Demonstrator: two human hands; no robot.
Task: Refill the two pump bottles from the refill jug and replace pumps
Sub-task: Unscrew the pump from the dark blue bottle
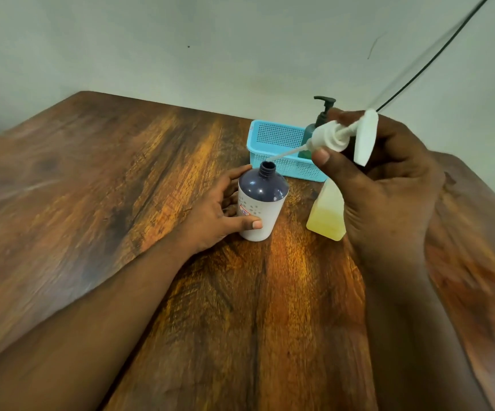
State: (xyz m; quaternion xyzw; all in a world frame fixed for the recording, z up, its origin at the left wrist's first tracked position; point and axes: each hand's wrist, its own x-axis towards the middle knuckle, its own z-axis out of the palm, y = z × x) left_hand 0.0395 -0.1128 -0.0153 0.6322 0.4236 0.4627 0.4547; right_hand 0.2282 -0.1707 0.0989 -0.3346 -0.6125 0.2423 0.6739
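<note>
Right hand (388,185) pinches white plastic pump (341,137); left hand (219,209) grips rounded bottle (261,203).

Open bottle mouth (267,167): uncapped, clear above except the pump's dip tube tip (270,159) just over it.
Left of bottle: blocked by left hand (219,209).
Behind bottle: blue basket (273,143) close by.
Right of bottle: narrow gap to yellow refill jug (327,215).
Front bench (121,161): open between the forearms.

Glaring warmly off the table (273,292) centre; blurring the right hand (388,185); bowing straight edges outward; dimming toward corners.
</note>
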